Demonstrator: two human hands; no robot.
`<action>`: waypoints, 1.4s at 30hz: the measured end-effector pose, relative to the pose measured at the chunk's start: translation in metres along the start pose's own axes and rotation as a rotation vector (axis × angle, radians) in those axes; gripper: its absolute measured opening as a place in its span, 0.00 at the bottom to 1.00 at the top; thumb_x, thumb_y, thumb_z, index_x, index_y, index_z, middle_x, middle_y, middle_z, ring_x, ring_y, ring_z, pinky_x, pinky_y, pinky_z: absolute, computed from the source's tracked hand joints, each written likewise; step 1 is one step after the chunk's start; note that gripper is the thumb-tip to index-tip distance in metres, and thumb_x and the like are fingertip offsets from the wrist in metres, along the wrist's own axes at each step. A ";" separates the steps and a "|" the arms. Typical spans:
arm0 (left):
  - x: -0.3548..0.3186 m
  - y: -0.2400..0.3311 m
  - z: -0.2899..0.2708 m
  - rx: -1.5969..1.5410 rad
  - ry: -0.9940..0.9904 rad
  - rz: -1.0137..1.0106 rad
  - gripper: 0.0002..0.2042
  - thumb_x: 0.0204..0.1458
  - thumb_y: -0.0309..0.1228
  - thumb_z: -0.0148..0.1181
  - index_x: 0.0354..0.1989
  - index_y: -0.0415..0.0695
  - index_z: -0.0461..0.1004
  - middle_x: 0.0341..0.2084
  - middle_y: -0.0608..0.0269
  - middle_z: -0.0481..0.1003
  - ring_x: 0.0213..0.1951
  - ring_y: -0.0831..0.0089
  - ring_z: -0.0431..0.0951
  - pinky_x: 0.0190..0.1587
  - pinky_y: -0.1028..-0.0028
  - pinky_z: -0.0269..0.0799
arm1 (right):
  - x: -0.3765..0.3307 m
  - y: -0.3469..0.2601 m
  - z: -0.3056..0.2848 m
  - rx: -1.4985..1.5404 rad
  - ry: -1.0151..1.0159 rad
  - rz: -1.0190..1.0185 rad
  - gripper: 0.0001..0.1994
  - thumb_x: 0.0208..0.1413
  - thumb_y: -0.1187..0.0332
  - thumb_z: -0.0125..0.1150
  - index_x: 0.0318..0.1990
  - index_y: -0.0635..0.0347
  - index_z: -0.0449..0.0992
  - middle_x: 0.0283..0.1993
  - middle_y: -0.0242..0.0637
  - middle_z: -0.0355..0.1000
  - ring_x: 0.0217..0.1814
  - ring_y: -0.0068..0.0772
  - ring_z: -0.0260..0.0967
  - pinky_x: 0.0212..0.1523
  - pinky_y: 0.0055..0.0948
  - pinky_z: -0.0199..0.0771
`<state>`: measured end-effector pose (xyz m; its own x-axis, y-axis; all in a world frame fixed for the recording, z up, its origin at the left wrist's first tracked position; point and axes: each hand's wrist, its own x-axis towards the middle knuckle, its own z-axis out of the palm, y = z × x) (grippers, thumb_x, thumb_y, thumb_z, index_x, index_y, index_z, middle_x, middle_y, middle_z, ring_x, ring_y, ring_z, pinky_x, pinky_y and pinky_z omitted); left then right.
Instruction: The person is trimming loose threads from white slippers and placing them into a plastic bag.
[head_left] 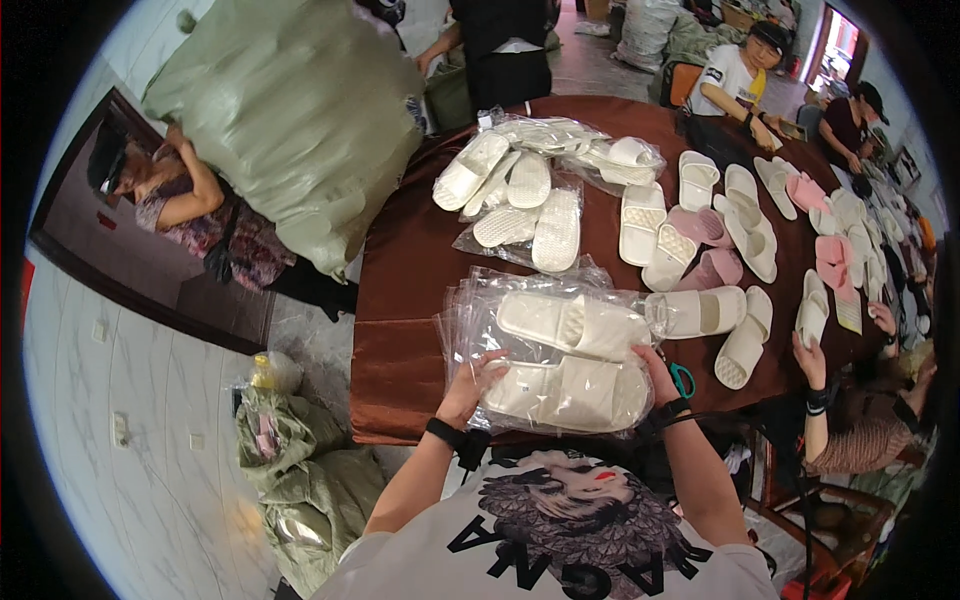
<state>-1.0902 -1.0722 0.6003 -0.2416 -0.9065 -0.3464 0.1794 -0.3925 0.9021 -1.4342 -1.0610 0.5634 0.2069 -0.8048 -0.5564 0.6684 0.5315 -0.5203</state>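
Note:
A cream slipper in a clear plastic bag (566,394) lies at the near edge of the brown table (410,260). My left hand (470,385) grips the bag's left end. My right hand (655,372) holds its right end. A second cream slipper (574,324) rests just behind, on a stack of clear bags (478,310). Both wrists wear black bands.
Loose white and pink slippers (700,240) cover the table's far and right side, some bagged. Scissors with teal handles (683,380) lie by my right wrist. A big green sack (290,110) is carried at left. Other people sit around the table; one person's hand (808,360) rests at right.

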 end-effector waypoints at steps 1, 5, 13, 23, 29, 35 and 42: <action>0.001 -0.006 -0.003 0.006 -0.009 -0.010 0.17 0.53 0.29 0.64 0.50 0.38 0.73 0.41 0.64 0.75 0.42 0.77 0.73 0.45 0.77 0.70 | -0.002 0.004 -0.004 -0.028 0.029 0.009 0.23 0.56 0.56 0.54 0.54 0.62 0.70 0.49 0.41 0.74 0.49 0.40 0.72 0.54 0.36 0.71; 0.011 -0.051 -0.033 0.329 0.071 0.065 0.21 0.48 0.28 0.67 0.53 0.43 0.71 0.43 0.59 0.74 0.44 0.73 0.74 0.46 0.75 0.70 | 0.010 0.029 -0.028 -0.162 0.073 -0.149 0.18 0.57 0.67 0.56 0.53 0.65 0.70 0.47 0.40 0.74 0.48 0.36 0.73 0.49 0.35 0.75; 0.038 -0.069 -0.043 0.755 0.150 0.035 0.19 0.46 0.32 0.65 0.47 0.42 0.73 0.32 0.51 0.77 0.37 0.55 0.77 0.40 0.62 0.72 | 0.020 0.040 -0.038 -0.310 0.217 -0.163 0.17 0.57 0.68 0.58 0.52 0.65 0.72 0.47 0.36 0.74 0.47 0.30 0.71 0.49 0.29 0.70; 0.068 -0.081 -0.058 0.820 0.190 -0.101 0.19 0.48 0.37 0.66 0.44 0.39 0.73 0.35 0.53 0.78 0.38 0.62 0.78 0.42 0.65 0.72 | 0.025 0.048 -0.049 -0.299 0.160 -0.225 0.17 0.57 0.67 0.59 0.52 0.64 0.72 0.46 0.35 0.75 0.45 0.29 0.72 0.46 0.28 0.71; 0.069 -0.056 -0.041 1.056 0.012 -0.095 0.20 0.44 0.40 0.70 0.39 0.38 0.76 0.36 0.54 0.78 0.40 0.69 0.78 0.43 0.68 0.72 | 0.025 0.041 -0.053 -0.271 0.193 -0.197 0.17 0.58 0.66 0.59 0.52 0.63 0.71 0.46 0.34 0.75 0.46 0.28 0.72 0.47 0.29 0.72; 0.069 -0.052 -0.051 1.020 -0.017 -0.022 0.22 0.41 0.42 0.71 0.40 0.40 0.78 0.33 0.53 0.80 0.38 0.59 0.80 0.45 0.64 0.72 | 0.038 0.035 -0.039 -0.256 0.165 -0.163 0.16 0.57 0.66 0.59 0.50 0.64 0.72 0.45 0.34 0.75 0.45 0.27 0.71 0.46 0.28 0.71; 0.081 -0.063 -0.053 0.786 -0.282 -0.183 0.20 0.45 0.38 0.68 0.42 0.39 0.76 0.36 0.59 0.78 0.39 0.69 0.75 0.43 0.71 0.70 | 0.035 0.044 -0.062 -0.274 0.263 -0.172 0.14 0.56 0.68 0.59 0.49 0.62 0.71 0.39 0.31 0.75 0.33 0.28 0.73 0.32 0.29 0.76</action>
<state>-1.0705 -1.1292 0.5021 -0.4495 -0.7254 -0.5213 -0.5741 -0.2125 0.7907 -1.4422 -1.0492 0.4807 -0.1044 -0.8116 -0.5748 0.4553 0.4748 -0.7532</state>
